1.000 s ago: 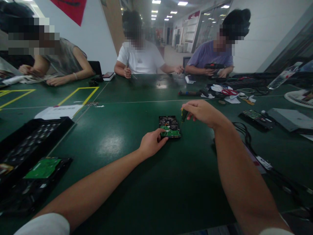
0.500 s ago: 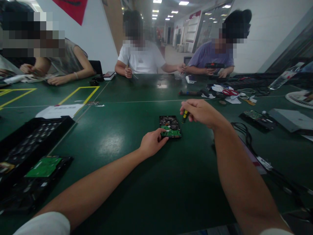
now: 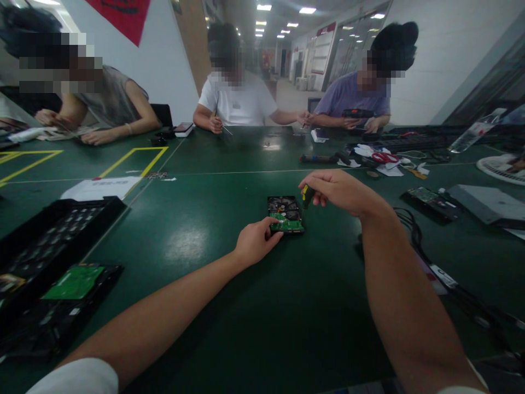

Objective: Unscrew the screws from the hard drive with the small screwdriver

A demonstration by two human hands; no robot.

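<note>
A black hard drive (image 3: 284,207) with a green circuit board lies flat on the green table (image 3: 221,306). My left hand (image 3: 256,241) grips its near left corner, thumb along the near edge and fingers over the board. In my right hand (image 3: 326,189) is a screwdriver (image 3: 307,196) with a yellow and dark handle, pointing down beside the drive's right edge. The screwdriver's tip is too small to make out, so I cannot tell whether it touches the drive.
At left are a black tray (image 3: 61,235) and another drive with a green board (image 3: 74,282). To the right lie a third drive (image 3: 430,202), a grey box (image 3: 488,202) and black cables (image 3: 414,230). Red scissors (image 3: 385,157) lie among scraps. Several people sit across the table.
My right hand has shifted slightly left, and the screwdriver has turned in its fingers. My left hand stays on the hard drive, which has not moved on the table.
</note>
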